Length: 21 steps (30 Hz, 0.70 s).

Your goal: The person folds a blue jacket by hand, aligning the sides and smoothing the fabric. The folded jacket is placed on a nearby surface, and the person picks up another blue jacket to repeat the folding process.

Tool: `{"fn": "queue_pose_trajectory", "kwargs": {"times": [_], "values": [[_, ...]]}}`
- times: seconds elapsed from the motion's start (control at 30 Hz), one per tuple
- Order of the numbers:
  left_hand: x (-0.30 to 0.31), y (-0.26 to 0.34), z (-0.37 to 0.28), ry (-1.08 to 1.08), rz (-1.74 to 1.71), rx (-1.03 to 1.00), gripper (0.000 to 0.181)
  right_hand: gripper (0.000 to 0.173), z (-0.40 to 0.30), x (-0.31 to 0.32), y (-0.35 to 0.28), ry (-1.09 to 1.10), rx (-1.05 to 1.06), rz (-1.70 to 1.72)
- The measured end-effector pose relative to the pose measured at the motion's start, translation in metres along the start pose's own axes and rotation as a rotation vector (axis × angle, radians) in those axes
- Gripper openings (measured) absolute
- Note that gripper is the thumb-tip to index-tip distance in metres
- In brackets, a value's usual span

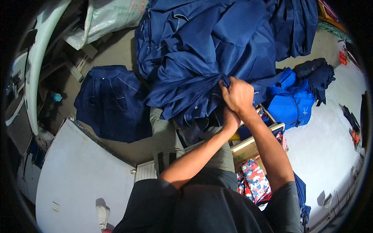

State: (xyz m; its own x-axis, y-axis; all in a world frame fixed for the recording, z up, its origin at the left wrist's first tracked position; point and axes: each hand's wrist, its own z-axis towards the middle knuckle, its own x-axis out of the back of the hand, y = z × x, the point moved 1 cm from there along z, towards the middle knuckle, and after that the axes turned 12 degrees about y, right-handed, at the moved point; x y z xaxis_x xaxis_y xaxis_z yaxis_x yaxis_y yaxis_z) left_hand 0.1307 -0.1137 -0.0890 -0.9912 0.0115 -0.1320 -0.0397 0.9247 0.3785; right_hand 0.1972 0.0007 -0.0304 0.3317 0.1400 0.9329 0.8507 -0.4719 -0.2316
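A large heap of navy blue fabric fills the upper middle of the view, its folds drawn together at one point. My right hand is closed in a fist round a gathered twist of this cloth, knuckles towards the camera. Just below and partly behind it is my left hand, crossed close under the right wrist; its fingers are hidden, so what it grips does not show. Loose folds with pale seams hang below the gathered point, over my legs in grey-green trousers.
Left of the heap lies a navy garment. Another navy bundle is at upper right, a bright blue tied bundle beside my right forearm. A wooden-edged drawer and a camouflage-patterned bundle sit lower right; a white woven sack at upper left.
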Motion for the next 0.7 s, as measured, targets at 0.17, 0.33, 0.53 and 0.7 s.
{"fn": "queue_pose_trajectory", "kwargs": {"times": [0.17,0.33,0.53,0.7], "values": [[0.123,0.046,-0.037,-0.061,0.247,-0.016,0.032,0.046,-0.013,0.018,0.013,-0.009,-0.037,0.119],[0.174,0.069,-0.045,0.155,0.769,-0.432,0.036,0.039,-0.035,0.105,-0.028,0.017,-0.068,0.221],[0.174,0.136,-0.100,-0.115,0.574,-0.871,0.024,0.023,-0.094,0.253,-0.082,0.179,-0.015,0.165],[0.233,0.256,-0.185,-0.279,0.733,-1.258,0.027,0.016,-0.162,0.351,-0.151,0.365,0.289,0.117]]}}
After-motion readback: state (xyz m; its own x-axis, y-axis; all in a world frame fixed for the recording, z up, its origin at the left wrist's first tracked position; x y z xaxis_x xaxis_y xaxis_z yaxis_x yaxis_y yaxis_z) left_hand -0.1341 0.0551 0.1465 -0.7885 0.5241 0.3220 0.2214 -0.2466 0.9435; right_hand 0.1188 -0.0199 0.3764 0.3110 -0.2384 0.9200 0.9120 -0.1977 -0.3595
